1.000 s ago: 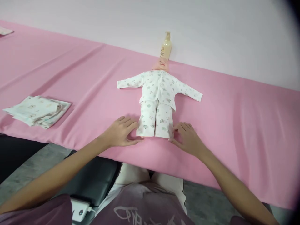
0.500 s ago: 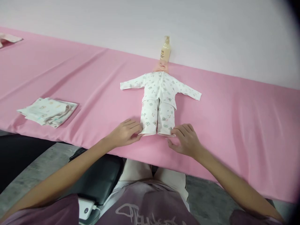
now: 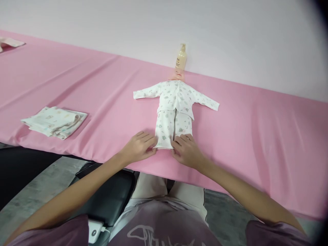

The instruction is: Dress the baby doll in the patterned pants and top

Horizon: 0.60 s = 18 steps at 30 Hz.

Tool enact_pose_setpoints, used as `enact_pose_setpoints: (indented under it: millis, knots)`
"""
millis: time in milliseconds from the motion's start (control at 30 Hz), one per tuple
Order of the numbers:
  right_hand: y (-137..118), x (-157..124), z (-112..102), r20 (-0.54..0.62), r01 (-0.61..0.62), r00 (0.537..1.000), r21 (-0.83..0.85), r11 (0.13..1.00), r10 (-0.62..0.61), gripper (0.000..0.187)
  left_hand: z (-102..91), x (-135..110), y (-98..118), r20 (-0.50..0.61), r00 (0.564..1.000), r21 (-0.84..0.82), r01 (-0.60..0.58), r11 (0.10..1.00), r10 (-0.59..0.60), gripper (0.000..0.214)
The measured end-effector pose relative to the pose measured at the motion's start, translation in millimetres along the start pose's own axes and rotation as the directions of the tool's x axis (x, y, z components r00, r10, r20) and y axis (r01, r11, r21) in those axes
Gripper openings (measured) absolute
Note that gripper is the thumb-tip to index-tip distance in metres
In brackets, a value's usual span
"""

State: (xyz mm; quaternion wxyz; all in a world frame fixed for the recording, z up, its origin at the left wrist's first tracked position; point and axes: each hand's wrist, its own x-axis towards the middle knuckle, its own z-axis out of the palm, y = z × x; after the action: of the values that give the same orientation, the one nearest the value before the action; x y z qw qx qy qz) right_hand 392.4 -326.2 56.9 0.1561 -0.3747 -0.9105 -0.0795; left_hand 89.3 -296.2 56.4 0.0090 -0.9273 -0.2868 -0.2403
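A doll lies on its back in a white printed baby shirt [image 3: 171, 94] with both sleeves spread out, and matching baby pants [image 3: 164, 130]. Its pinkish head [image 3: 177, 74] points towards the wall. My left hand [image 3: 140, 147] pinches the outer corner of the left pant leg's hem. At the inner corner of that same hem, my right hand [image 3: 187, 150] has its fingers closed on the cloth. The right hand covers the lower end of the other pant leg.
A pump bottle [image 3: 181, 58] stands behind the doll's head by the wall. To the left lies a folded printed cloth [image 3: 55, 121] on the pink sheet [image 3: 107, 112]. Another pale cloth [image 3: 11, 42] is at the far left. A black chair [image 3: 110, 194] with a white power bank [image 3: 94, 231] sits below the table edge.
My right hand has moved left, from the outer corner of the right pant leg to the inner corner of the left one. My left hand stays at its corner.
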Motion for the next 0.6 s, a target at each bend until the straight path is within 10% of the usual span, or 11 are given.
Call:
enact_pose_setpoints:
  millis: [400, 600]
  knots:
    - [45, -65, -10, -0.055, -0.156, 0.985, 0.093, 0.983, 0.162, 0.025, -6.3, -10, 2, 0.002, 1.000, -0.027, 0.007, 1.000, -0.007, 0.033]
    - [60, -67, -9, -0.012, -0.026, 1.000, -0.001, 1.000, 0.026, 0.018, -1.8, -3, 1, 0.026, 0.999, -0.073, -0.023, 0.997, 0.025, 0.021]
